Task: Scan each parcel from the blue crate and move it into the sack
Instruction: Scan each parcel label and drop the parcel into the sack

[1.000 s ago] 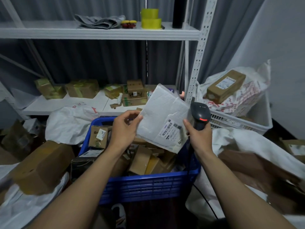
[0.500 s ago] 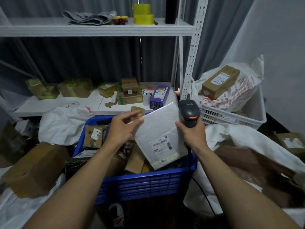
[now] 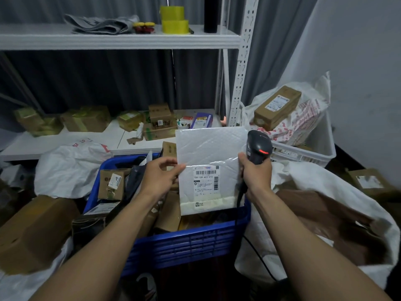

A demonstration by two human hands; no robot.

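Since the blue crate (image 3: 184, 246) is loaded with cardboard boxes (image 3: 110, 183) and other packets, I'd say this job is early-to-middle at best, with plenty left to go. Right now one parcel is mid-process: a white padded mailer (image 3: 211, 153) is held upright over the right half of the crate, label (image 3: 206, 181) facing the camera, barcode in plain sight. The left hand (image 3: 160, 177) has a pinch grip on the mailer's left edge, thumb in front and fingers behind. The right hand (image 3: 256, 177) has its grip wrapped round the handle of the black scanner (image 3: 259, 146), and its thumb also touches the mailer's right edge, so it's kinda doing double duty. The scanner head sits just beside the mailer's upper right edge with a red light showing, but it doesn't seem aimed at the barcode. My guess is this one isn't scanned yet, can't say for sure though. The sack (image 3: 308, 177) lies open just right of the crate, and there's brown stuff inside that looks like parcels already dropped in, hard to tell how many. So what's left: scan this mailer, swing it right into the sack, then repeat for everything in the crate.
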